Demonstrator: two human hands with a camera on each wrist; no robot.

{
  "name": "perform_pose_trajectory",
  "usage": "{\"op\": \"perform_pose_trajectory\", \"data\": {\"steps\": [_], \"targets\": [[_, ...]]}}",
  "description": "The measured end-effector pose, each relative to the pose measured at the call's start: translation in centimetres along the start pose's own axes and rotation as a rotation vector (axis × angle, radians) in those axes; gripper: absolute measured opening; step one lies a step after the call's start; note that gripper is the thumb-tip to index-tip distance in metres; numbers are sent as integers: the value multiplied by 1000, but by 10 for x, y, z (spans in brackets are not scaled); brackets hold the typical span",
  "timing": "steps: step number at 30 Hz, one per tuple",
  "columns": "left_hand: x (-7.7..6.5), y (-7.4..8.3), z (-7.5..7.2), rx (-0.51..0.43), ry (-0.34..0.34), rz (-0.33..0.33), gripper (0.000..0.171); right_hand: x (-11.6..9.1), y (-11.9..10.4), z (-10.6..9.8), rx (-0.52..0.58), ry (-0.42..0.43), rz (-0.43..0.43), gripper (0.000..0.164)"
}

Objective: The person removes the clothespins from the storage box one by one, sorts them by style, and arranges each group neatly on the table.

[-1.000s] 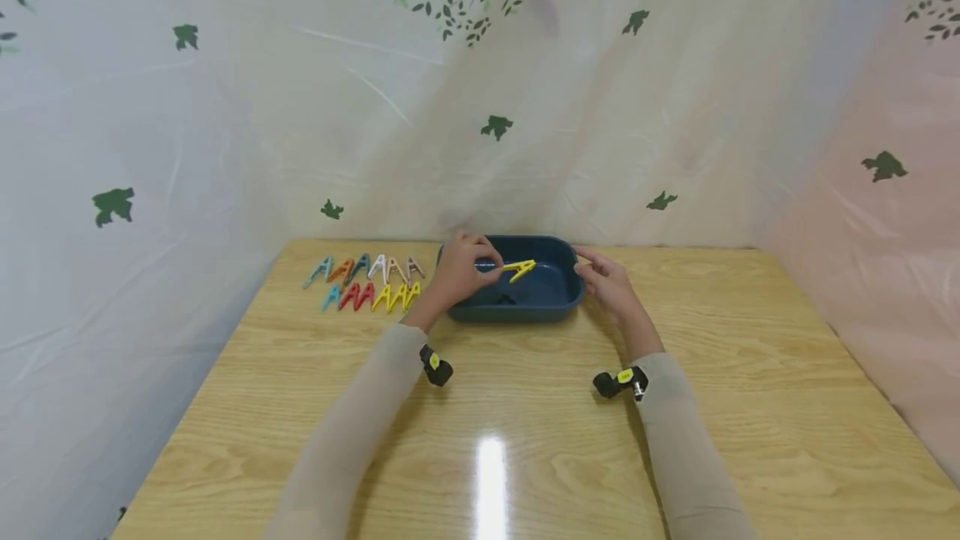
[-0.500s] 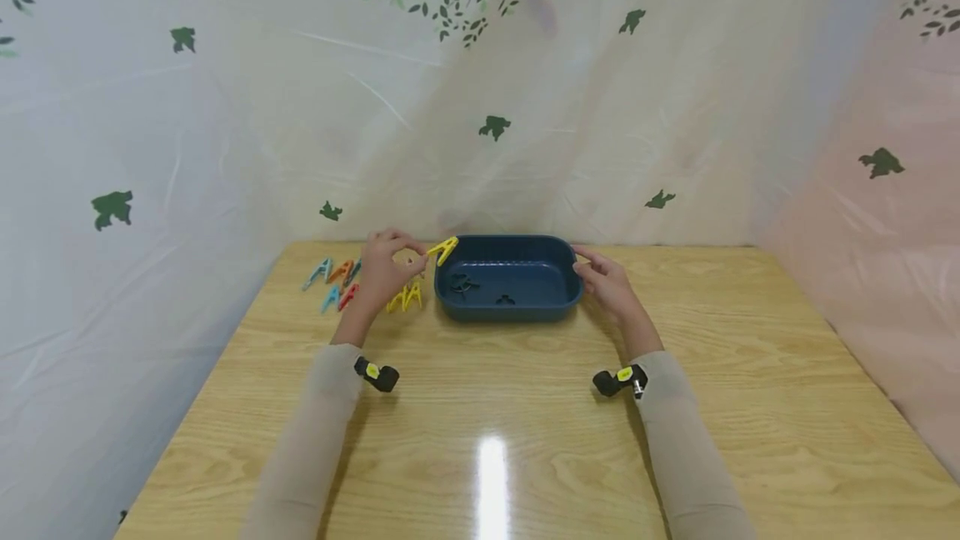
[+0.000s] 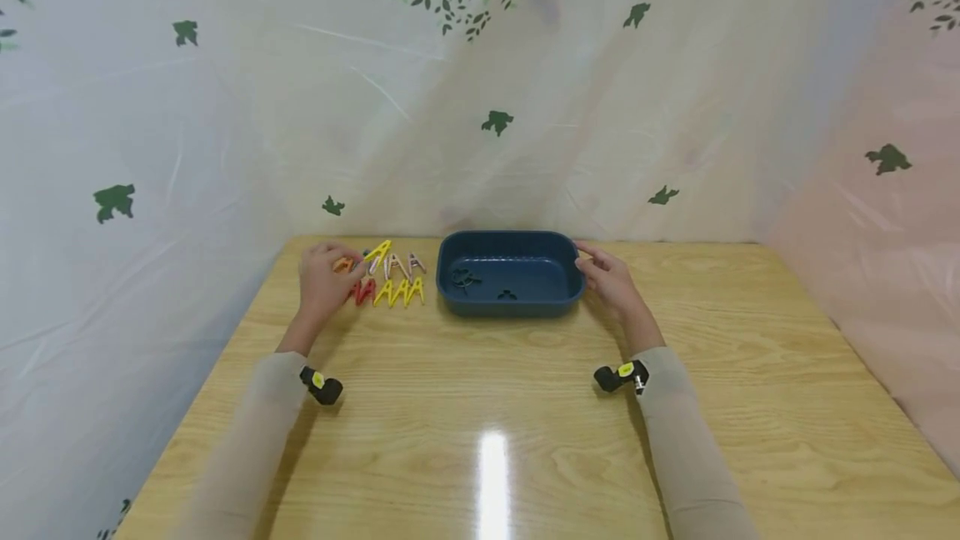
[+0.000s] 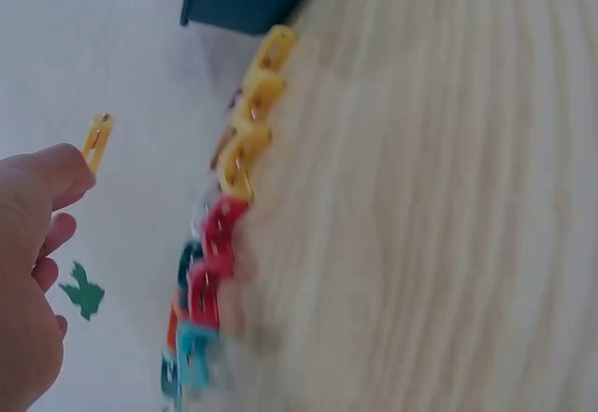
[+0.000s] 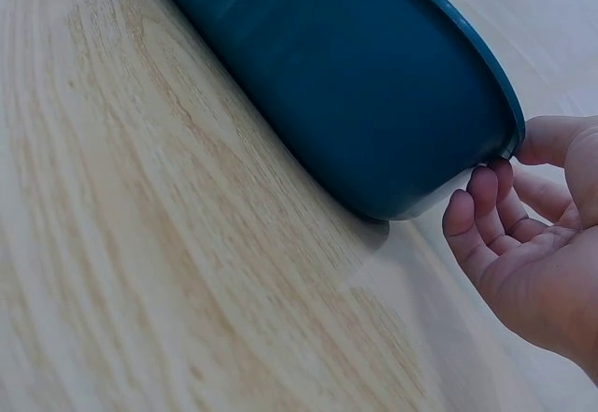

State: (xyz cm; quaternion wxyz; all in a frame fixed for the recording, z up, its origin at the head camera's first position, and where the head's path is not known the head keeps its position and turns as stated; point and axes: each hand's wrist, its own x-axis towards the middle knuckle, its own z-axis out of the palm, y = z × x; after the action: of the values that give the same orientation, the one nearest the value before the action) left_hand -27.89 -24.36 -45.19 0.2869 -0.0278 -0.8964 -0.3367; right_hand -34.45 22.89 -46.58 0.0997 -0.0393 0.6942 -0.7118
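A yellow clothespin [image 3: 381, 251] is pinched between the thumb and fingers of my left hand [image 3: 322, 280], above the left part of the clothespin rows. In the left wrist view, the same clothespin [image 4: 97, 138] points up from the fingertips, apart from the others. Three yellow clothespins [image 3: 400, 292] and red clothespins [image 3: 367, 292] form the near row; a light blue clothespin [image 4: 194, 354] ends it. My left hand hides part of both rows in the head view. My right hand [image 3: 609, 280] grips the right rim of a dark blue basin [image 3: 510, 307], thumb and fingertips at its edge [image 5: 514, 141].
The basin stands on the wooden table [image 3: 540, 390] near its back edge, right of the clothespins. Small dark shapes show inside it. An orange clothespin [image 3: 343, 264] and pale ones [image 3: 395, 265] lie in the far row. A patterned curtain [image 3: 570, 132] hangs behind the table.
My left hand has moved left from over the basin to over the clothespins, carrying the yellow clothespin. My right hand has stayed at the basin's rim.
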Motion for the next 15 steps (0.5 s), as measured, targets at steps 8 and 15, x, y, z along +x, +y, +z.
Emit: {"op": "perform_pose_trajectory", "data": {"steps": [8,15], "targets": [[-11,-32,-31,66,32,8,10,-4,-8,4,14,-19,3,51],[-16,-50,-48,138,25,-6,9,3,5,0,34,5,-29,51]]}}
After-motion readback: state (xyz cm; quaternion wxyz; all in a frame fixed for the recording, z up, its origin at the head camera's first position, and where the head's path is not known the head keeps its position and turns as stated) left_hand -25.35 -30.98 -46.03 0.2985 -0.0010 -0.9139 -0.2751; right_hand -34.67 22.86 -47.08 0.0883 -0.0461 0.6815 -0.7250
